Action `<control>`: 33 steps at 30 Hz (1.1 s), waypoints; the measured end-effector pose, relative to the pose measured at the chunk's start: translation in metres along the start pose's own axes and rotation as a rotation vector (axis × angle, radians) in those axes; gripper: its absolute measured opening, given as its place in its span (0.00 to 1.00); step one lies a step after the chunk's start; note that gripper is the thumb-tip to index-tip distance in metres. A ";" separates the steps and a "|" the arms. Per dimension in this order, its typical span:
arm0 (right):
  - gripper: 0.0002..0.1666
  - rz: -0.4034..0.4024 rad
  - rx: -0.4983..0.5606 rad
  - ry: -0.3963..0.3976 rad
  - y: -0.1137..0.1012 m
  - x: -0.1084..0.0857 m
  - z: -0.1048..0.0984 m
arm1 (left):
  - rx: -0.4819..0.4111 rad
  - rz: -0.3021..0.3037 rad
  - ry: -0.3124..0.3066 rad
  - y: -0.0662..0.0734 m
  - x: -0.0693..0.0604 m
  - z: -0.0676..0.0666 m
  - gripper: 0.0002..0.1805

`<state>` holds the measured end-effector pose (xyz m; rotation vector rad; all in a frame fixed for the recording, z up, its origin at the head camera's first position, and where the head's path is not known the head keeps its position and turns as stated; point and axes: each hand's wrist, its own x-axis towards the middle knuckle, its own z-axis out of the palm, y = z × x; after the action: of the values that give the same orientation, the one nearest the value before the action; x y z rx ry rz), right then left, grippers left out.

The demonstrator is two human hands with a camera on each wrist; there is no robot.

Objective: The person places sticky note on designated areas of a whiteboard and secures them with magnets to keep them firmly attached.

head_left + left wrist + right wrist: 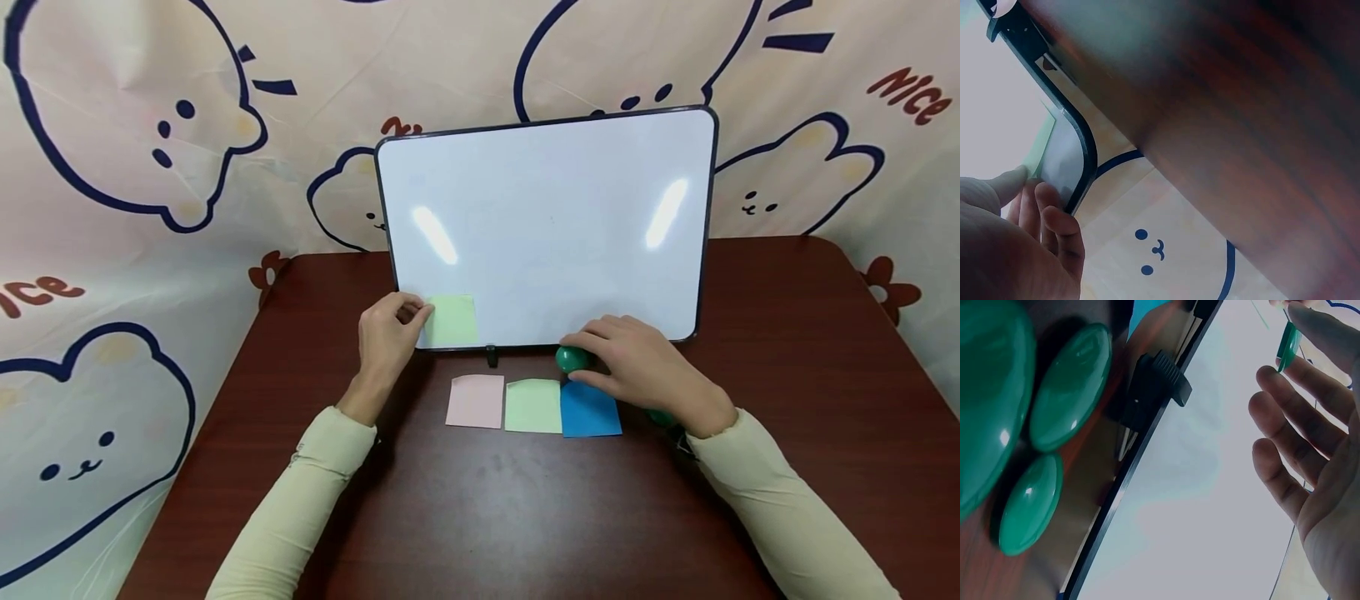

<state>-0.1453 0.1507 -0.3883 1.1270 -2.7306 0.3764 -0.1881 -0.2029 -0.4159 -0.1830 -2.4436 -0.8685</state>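
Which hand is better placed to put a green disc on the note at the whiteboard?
Probably the right hand: it holds a green disc near the whiteboard, while the left hand is occupied pinching the light green note by its edge.

Reddish-brown lettering in a loose, hand-drawn style is printed on the pale cloth (337,67) behind the board (555,217). Three pieces of it show in the head view. At the upper right, one word (910,96) can be read whole: "Nice", sloping down toward the right. At the left edge, around mid-height, a second piece (41,292) reads "ice", with its beginning cut off by the picture's edge. Just above the board's top edge, left of centre, a third piece (401,127) begins like "Ni"; the board hides its lower part.
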 end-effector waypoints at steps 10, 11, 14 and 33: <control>0.25 -0.044 -0.010 0.018 -0.010 0.011 0.004 | 0.008 -0.010 0.001 -0.001 0.000 -0.001 0.08; 0.25 -0.051 -0.010 0.023 -0.011 0.013 0.004 | 0.009 -0.010 0.000 -0.001 0.000 -0.001 0.08; 0.24 -0.074 -0.006 0.045 -0.016 0.019 0.003 | 0.011 -0.013 0.000 0.000 0.000 -0.001 0.08; 0.21 -0.160 -0.005 0.098 -0.034 0.047 0.004 | 0.003 -0.003 0.009 0.003 -0.002 -0.002 0.07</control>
<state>-0.1538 0.0949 -0.3747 1.2791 -2.5352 0.3916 -0.1850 -0.2019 -0.4143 -0.1740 -2.4370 -0.8649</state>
